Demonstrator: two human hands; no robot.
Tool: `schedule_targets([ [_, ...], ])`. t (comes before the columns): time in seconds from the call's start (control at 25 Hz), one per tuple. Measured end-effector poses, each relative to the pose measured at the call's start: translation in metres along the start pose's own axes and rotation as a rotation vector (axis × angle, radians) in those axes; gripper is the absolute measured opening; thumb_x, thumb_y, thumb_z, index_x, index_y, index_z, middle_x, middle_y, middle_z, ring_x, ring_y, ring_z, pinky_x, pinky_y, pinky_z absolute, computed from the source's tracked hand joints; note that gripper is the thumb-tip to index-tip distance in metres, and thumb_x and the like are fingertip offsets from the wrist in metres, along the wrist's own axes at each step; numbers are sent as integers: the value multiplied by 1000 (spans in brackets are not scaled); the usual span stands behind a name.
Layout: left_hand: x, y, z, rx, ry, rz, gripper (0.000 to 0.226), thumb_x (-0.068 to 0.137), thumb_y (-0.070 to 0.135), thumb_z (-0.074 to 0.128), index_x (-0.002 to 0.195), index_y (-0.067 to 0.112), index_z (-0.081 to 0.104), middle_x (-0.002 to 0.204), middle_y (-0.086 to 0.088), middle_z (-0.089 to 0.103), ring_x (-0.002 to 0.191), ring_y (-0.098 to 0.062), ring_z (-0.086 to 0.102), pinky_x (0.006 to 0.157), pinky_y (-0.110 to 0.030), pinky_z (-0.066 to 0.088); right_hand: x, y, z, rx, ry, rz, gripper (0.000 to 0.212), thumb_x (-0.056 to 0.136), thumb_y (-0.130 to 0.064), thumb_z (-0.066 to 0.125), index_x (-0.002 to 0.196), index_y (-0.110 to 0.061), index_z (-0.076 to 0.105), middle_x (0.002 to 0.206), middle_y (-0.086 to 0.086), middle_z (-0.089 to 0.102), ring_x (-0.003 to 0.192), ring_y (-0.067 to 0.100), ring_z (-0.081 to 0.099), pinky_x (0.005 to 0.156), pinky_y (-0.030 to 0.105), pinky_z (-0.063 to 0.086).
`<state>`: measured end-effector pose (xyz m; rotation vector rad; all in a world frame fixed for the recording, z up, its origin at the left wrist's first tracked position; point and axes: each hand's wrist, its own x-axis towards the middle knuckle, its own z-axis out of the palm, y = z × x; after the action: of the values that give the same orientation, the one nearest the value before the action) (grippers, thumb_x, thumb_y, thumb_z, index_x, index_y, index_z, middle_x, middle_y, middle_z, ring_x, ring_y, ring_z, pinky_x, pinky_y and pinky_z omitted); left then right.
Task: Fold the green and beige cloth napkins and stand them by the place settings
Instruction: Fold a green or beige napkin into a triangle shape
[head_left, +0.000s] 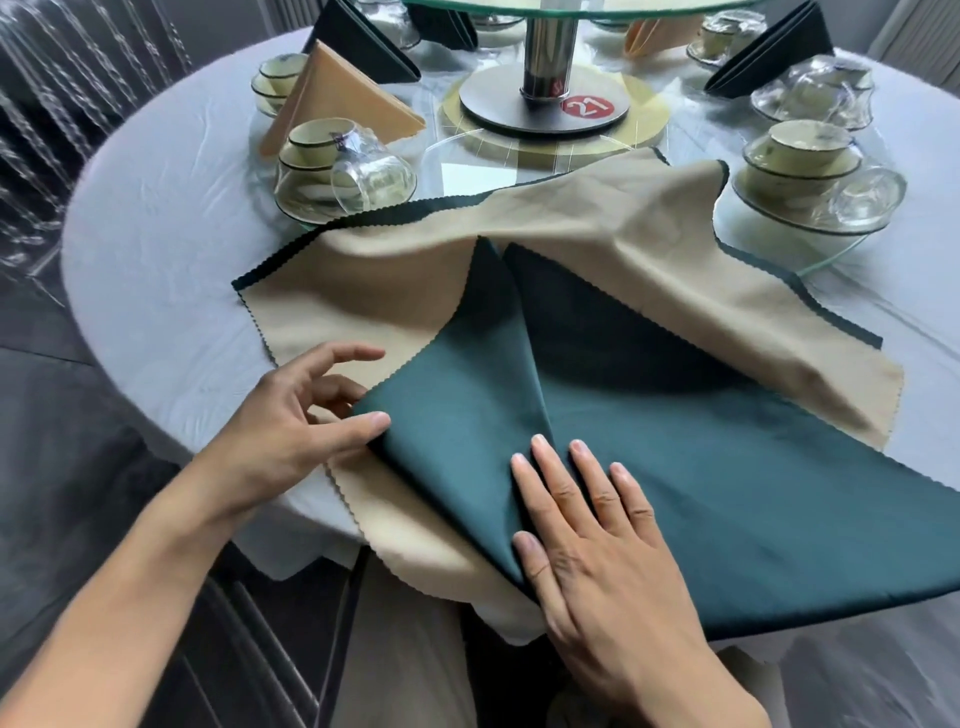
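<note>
1. A two-sided napkin (597, 270), beige on one face and green on the other, is spread across the near edge of the round table (156, 208), with its near part hanging a little past the rim.
2. A green flap (457, 395) is seen turned up over the beige, with a crease running from a peak in the middle of the cloth down toward the near edge.
3. The risk, as judged: the fold could be skewed if the flap's edge is pulled off line, because the cloth is rumpled at the far side and nothing is pinning it there.
4. A slide off the table could also be caused, since part of the napkin overhangs and the tablecloth looks smooth.
5. The glass (371, 174) lying on its side at the left place setting is close to the far hem; it could be nudged if the cloth is dragged.
6. The left hand (311, 410) is held at the flap's left corner, which is pinched between thumb and curled fingers.
7. The right hand (587, 525) is laid flat on the green, fingers straight and slightly spread, pressed just beside the crease's near end.
8. Finished napkins, such as a beige one (337, 98), are already standing farther back.
</note>
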<state>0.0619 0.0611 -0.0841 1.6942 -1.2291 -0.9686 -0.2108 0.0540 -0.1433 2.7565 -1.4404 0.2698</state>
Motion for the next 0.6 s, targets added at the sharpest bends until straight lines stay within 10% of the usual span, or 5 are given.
schedule_targets([
  [0.36, 2, -10, -1, 31, 138, 154, 43, 60, 49, 78, 101, 35, 72, 81, 6, 70, 67, -10, 57, 62, -23, 41, 0, 0, 0, 8, 15, -2, 59, 103, -44, 12, 148, -21, 41, 155, -2, 38, 142, 25, 37, 111, 46, 24],
  [0.6, 2, -11, 5, -19, 48, 94, 28, 76, 26, 85, 100, 27, 72, 66, 0, 64, 58, -17, 45, 60, -27, 39, -1, 0, 1, 8, 44, -6, 59, 103, -44, 11, 147, -21, 43, 154, -2, 39, 141, 25, 38, 110, 46, 25],
])
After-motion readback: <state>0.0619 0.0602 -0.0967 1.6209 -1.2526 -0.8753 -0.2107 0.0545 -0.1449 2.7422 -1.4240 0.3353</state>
